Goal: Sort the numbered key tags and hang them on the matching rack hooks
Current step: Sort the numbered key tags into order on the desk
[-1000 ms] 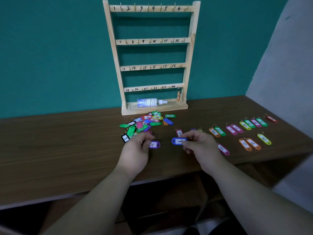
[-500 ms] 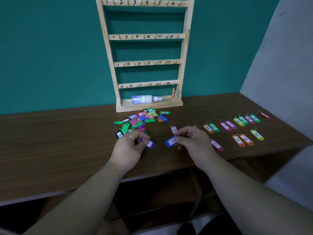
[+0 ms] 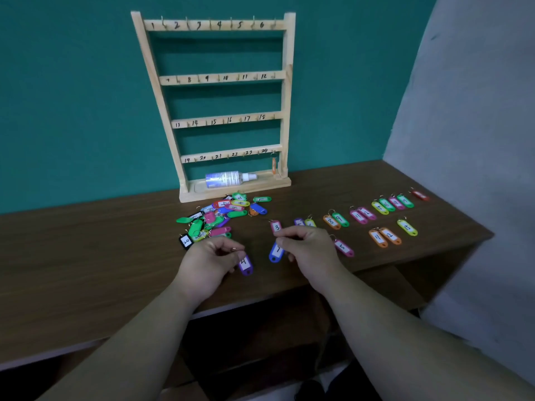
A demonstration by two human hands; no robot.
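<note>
A wooden rack (image 3: 223, 79) with numbered hooks stands against the teal wall. One orange tag (image 3: 274, 165) hangs at its lower right hook. My left hand (image 3: 210, 263) pinches the ring of a purple tag (image 3: 245, 264) that dangles over the desk. My right hand (image 3: 308, 250) pinches the top of a blue tag (image 3: 276, 252), which also hangs downward. A loose pile of coloured tags (image 3: 215, 217) lies in front of the rack. A pink tag marked 3 (image 3: 276, 227) lies just behind my right hand. Sorted tags (image 3: 388, 205) sit in rows to the right.
A small clear spray bottle (image 3: 228, 179) lies on the rack's base. The brown desk (image 3: 86, 256) ends at a front edge near my wrists. A grey wall (image 3: 477, 140) closes off the right side. A black tag marked 20 (image 3: 185, 241) lies left of my left hand.
Both tags were lifted off the desk and now hang from my fingers, swinging from flat to upright. The camera view shifted slightly.
</note>
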